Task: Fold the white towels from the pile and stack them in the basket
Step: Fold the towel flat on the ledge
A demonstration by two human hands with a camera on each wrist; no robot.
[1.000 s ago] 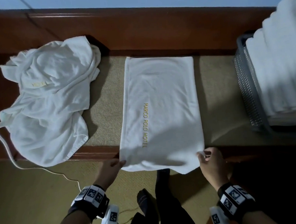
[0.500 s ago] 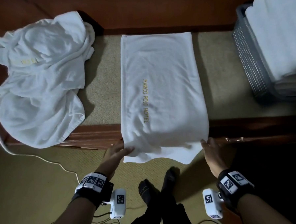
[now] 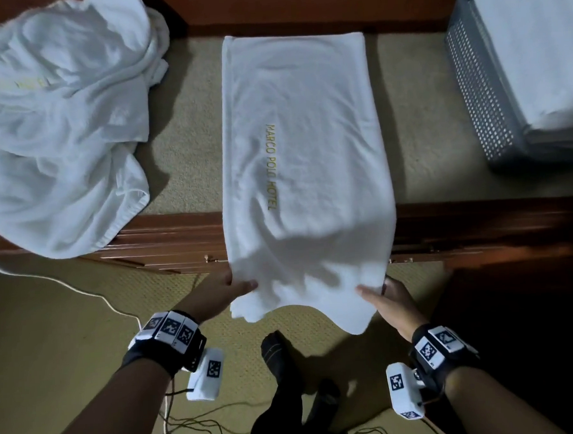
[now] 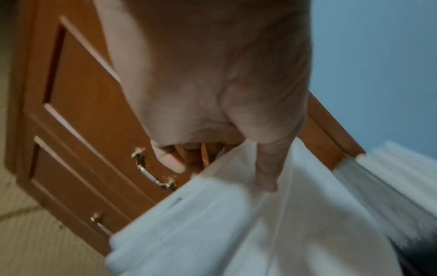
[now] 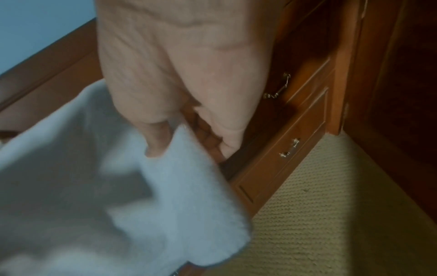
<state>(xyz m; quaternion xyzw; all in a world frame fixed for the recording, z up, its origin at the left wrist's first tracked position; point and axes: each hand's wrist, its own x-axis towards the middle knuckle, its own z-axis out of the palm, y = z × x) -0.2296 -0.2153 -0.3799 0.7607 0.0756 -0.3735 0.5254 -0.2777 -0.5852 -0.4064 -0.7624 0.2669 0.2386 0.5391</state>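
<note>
The towel (image 3: 304, 169) lies long and flat on the tan top of the wooden dresser (image 3: 167, 239), and its long way runs straight away from you. Its near end hangs off the front edge, right at your hands. Your left hand (image 3: 217, 291) pinches the near left corner, thumb on top and fingers under the cloth. Your right hand (image 3: 387, 299) pinches the near right corner the same way. Both hands are about equally near. The far end lies by the back of the dresser top, so I think your next move is to lift both corners and carry them straight forward onto that far end. The messy pile (image 3: 61, 129) of towels sits off to your left. The basket (image 3: 477, 84), with folded towels in it, sits to your right.
</note>
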